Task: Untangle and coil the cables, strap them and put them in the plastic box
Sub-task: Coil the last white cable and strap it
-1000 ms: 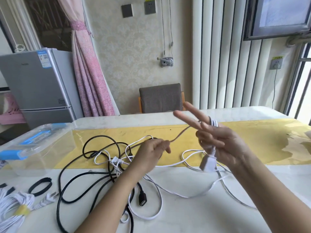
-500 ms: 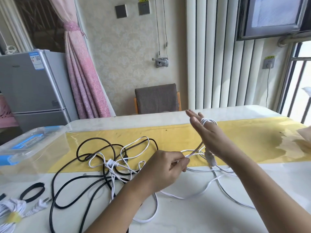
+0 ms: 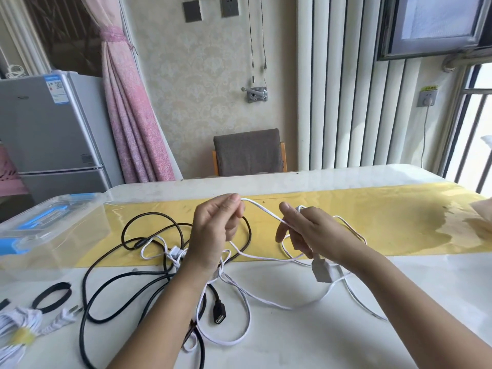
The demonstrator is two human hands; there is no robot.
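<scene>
Hands first: two, both raised over the near edge of the yellow runner (image 3: 399, 222). The left hand (image 3: 215, 230) pinches one white cable (image 3: 263, 210) between thumb and fingertips. The right hand (image 3: 316, 233) holds the same cable with turns looped round its curled fingers, and one white plug (image 3: 323, 270) hangs just under it.

The slack drops into one tangle of white and black cable (image 3: 106, 265) across the runner's near edge, toward its left half. How many separate leads are knotted there cannot be told. One black USB socket (image 3: 219, 314) lies on the near side of the runner, partly crossed by the left forearm.

One clear plastic box (image 3: 53, 225) sits at the runner's left end. Nearer than that end lie one black strap loop (image 3: 52, 294) and one coiled white bundle (image 3: 16, 328). One chair (image 3: 247, 153) stands beyond the runner's far edge.
</scene>
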